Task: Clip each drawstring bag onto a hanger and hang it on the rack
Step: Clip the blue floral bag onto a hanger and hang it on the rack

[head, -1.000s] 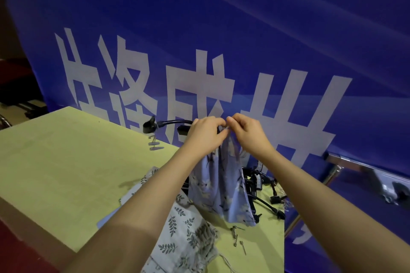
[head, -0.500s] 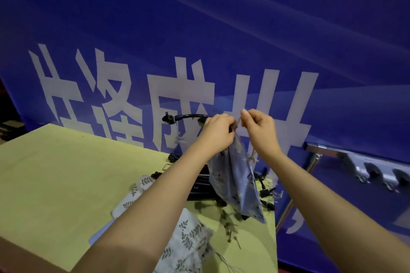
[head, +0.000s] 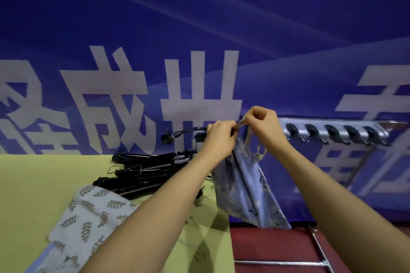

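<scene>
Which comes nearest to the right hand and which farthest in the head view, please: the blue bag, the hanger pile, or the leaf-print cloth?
1. Blue bag: pinched by the right hand at its top.
2. Hanger pile: on the table, lower left.
3. Leaf-print cloth: on the table, farthest lower left.

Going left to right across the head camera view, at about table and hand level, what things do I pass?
Leaf-print drawstring bag → pile of black clip hangers → left hand → right hand, both holding up the blue floral drawstring bag → silver rack bar with black hooks.
</scene>
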`<state>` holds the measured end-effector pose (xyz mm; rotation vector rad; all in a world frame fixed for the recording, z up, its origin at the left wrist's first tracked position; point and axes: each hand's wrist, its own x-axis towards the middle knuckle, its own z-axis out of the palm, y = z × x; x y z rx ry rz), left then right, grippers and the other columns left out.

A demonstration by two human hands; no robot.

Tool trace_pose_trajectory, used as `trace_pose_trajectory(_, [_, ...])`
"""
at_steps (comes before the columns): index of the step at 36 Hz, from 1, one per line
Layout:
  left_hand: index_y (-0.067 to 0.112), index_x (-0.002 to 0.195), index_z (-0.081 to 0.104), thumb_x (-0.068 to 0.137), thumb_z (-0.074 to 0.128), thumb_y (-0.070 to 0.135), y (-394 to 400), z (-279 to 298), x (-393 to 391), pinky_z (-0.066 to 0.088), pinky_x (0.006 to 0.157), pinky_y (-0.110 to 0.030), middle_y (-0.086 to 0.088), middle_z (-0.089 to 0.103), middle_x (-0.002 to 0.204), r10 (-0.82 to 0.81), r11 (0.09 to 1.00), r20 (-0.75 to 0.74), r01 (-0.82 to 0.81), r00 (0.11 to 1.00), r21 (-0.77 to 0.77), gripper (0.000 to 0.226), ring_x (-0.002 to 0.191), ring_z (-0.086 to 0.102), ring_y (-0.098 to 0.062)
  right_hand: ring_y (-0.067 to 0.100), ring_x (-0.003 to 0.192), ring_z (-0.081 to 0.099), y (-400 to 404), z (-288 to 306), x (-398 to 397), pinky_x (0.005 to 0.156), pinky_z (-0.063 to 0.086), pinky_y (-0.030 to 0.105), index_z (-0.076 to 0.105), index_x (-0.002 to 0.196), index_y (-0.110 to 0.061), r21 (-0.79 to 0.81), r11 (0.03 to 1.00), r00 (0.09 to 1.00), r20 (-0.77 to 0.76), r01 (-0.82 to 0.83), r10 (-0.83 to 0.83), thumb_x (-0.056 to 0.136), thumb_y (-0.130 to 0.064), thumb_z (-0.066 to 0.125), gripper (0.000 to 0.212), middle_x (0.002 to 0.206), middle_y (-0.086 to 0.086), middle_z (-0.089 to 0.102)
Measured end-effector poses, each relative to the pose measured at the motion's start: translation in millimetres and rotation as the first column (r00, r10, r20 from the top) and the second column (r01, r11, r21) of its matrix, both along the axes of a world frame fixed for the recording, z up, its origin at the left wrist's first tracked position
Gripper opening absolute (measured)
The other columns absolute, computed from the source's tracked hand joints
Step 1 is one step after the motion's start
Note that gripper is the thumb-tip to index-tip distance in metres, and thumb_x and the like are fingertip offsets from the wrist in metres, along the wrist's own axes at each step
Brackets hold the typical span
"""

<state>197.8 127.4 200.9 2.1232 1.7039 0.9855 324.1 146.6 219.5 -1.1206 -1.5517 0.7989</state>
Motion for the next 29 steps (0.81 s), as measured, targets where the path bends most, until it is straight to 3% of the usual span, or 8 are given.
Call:
trace_pose_trajectory(5, [0.011, 0.083, 0.062, 0.089, 0.049, 0.009, 13, -20, 33, 0.036, 0.077, -0.035, -0.018, 0.066, 0.085, -0.005, 1.0, -0.02, 0.005, 1.0, -0.009, 0.014, 0.091, 0.056, -0.038, 0.006, 0.05, 0.045, 17, -19, 42, 0.05, 0.037, 0.021, 0.055, 0.067, -0.011, -0.037, 0.999, 0.989, 0.146, 0.018, -0.012, 0.085, 0.0, 0.054, 0.021, 0.06, 0.001, 0.055])
trace_pose_trajectory(8, [0.018, 0.076, 0.054, 0.09, 0.049, 0.01, 27, -34, 60, 0.035, 0.078, -0.034, -0.014, 0.063, 0.08, -0.021, 0.999, -0.016, 0.021, 1.0, -0.038, 0.016, 0.089, 0.056, -0.037, 0.018, 0.06, 0.048, 37, -33, 75, 0.059, 0.04, 0.035, 0.057, 0.073, -0.011, -0.051, 0.998, 0.971, 0.24, 0.019, -0.006, 0.089, -0.005, 0.055, 0.017, 0.063, 0.005, 0.055])
trace_pose_trajectory(10, [0.016, 0.078, 0.058, 0.089, 0.049, 0.01, 34, -44, 76, 0.034, 0.077, -0.033, -0.013, 0.065, 0.083, -0.025, 0.998, -0.016, 0.024, 1.0, -0.062, 0.015, 0.091, 0.056, -0.036, 0.018, 0.061, 0.048, 47, -43, 93, 0.061, 0.039, 0.034, 0.057, 0.071, -0.013, -0.084, 0.996, 0.968, 0.251, 0.014, 0.008, 0.089, -0.007, 0.057, 0.019, 0.062, 0.005, 0.055])
trace_pose_trajectory(16, [0.013, 0.086, 0.061, 0.089, 0.049, 0.011, 59, -84, 117, 0.031, 0.08, -0.033, -0.011, 0.068, 0.093, 0.016, 0.987, -0.076, -0.028, 0.997, -0.159, 0.013, 0.1, 0.055, -0.035, 0.023, 0.062, 0.048, 69, -60, 135, 0.063, 0.042, 0.032, 0.051, 0.062, -0.006, -0.284, 0.956, 0.996, 0.029, -0.076, 0.088, 0.092, -0.012, 0.059, 0.032, 0.062, 0.01, 0.052])
trace_pose_trajectory(19, [0.012, 0.087, 0.06, 0.09, 0.047, 0.013, 67, -105, 128, 0.028, 0.077, -0.033, -0.011, 0.066, 0.095, 0.045, 0.982, -0.127, -0.067, 0.991, -0.177, 0.013, 0.101, 0.053, -0.034, 0.016, 0.052, 0.043, 79, -69, 148, 0.057, 0.04, 0.028, 0.047, 0.059, -0.011, -0.336, 0.936, 0.994, 0.004, -0.104, 0.112, 0.093, -0.019, 0.058, 0.037, 0.056, 0.004, 0.047])
trace_pose_trajectory(22, [0.011, 0.094, 0.061, 0.092, 0.047, 0.016, 77, -124, 142, 0.032, 0.086, -0.036, -0.01, 0.065, 0.102, 0.059, 0.964, -0.165, -0.099, 0.985, -0.248, 0.015, 0.106, 0.052, -0.033, 0.015, 0.044, 0.031, 92, -76, 162, 0.043, 0.029, 0.026, 0.04, 0.058, -0.017, -0.385, 0.914, 0.989, 0.018, -0.128, 0.146, 0.093, -0.027, 0.058, 0.042, 0.051, 0.0, 0.034])
trace_pose_trajectory(25, [0.011, 0.099, 0.06, 0.092, 0.051, 0.024, 85, -138, 152, 0.033, 0.09, -0.036, -0.008, 0.064, 0.109, 0.042, 0.937, -0.198, -0.107, 0.979, -0.332, 0.017, 0.111, 0.051, -0.031, 0.016, 0.043, 0.028, 101, -82, 173, 0.043, 0.023, 0.026, 0.045, 0.058, -0.017, -0.43, 0.887, 0.973, 0.072, -0.167, 0.218, 0.092, -0.033, 0.06, 0.04, 0.053, 0.002, 0.03])
trace_pose_trajectory(29, [0.016, 0.114, 0.058, 0.089, 0.056, 0.036, 94, -141, 165, 0.034, 0.095, -0.034, -0.004, 0.061, 0.121, -0.032, 0.875, -0.065, -0.004, 0.997, -0.485, 0.031, 0.117, 0.043, -0.027, 0.015, 0.045, 0.03, 110, -93, 181, 0.041, 0.027, 0.025, 0.052, 0.059, -0.018, -0.434, 0.869, 0.937, 0.131, -0.238, 0.323, 0.092, -0.034, 0.059, 0.037, 0.049, -0.003, 0.036])
